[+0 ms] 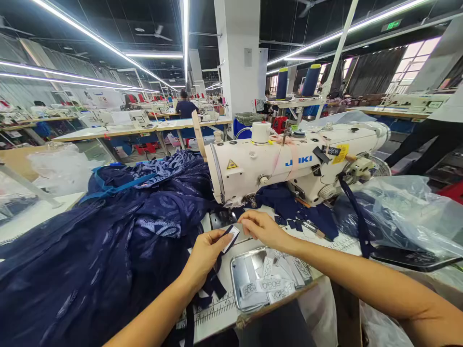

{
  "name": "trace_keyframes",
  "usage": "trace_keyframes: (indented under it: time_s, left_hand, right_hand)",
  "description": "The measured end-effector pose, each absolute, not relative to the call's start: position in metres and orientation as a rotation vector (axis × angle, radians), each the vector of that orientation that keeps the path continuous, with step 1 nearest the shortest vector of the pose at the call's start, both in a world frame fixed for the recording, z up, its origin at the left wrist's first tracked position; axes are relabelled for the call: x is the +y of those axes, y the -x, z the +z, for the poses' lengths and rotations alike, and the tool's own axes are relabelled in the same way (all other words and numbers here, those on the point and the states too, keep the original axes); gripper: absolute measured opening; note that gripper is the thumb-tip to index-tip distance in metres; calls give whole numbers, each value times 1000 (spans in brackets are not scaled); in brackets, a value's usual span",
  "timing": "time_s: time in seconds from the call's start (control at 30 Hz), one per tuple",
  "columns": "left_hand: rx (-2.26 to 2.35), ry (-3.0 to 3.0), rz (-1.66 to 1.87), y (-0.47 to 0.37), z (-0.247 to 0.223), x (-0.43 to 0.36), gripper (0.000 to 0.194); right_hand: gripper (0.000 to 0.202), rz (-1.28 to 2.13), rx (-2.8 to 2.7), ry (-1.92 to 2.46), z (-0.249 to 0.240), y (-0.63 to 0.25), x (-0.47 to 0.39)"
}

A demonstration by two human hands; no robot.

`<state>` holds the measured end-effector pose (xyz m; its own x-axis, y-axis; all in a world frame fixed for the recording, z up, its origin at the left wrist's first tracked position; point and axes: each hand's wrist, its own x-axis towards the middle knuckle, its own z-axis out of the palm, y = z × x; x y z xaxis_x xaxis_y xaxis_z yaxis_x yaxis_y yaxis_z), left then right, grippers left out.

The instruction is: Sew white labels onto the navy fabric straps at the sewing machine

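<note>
My left hand (205,250) pinches a small white label (231,238) together with a dark blue strip of fabric, just in front of the sewing machine (249,166). Close by on the right, my right hand (265,230) has thumb and fingertips drawn together near the needle area. Whatever those fingertips hold, if anything, is too small to make out. Below both hands lies a metal tray (241,272) with several printed white labels (269,284). Dark blue lace garments (144,231) are heaped to the left of my left hand.
Navy fabric scraps (318,219) and a pair of thread snips (314,228) lie under the machine arm. A clear plastic bag (408,212) fills the right side. Two navy thread cones (310,81) stand behind. A seated person (186,107) works farther back; another stands at far right.
</note>
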<state>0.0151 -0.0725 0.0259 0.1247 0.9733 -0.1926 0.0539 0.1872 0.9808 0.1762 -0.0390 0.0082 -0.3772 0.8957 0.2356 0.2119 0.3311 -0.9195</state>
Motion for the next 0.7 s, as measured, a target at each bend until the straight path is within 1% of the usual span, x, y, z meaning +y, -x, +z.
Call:
trace_keyframes:
  time_s: [0.1, 0.2, 0.4, 0.6, 0.7]
  left_hand:
    - [1225, -1165, 951, -14, 24, -72, 26]
    - [1216, -1187, 952, -13, 21, -69, 25]
    - [1206, -1221, 965, -10, 19, -65, 23]
    - [1231, -1276, 913, -9, 17, -62, 27]
    - [1244, -1381, 836, -3, 19, -62, 29]
  right_hand:
    - [15, 1361, -1682, 968, 11, -173, -37]
    - [12, 1440, -1621, 1003, 15, -167, -36]
    - [12, 1423, -1624, 1003, 10, -163, -34]
    - [12, 1411, -1624, 953, 4, -161, -40]
    - [10, 1411, -1722, 906, 3, -167, -40]
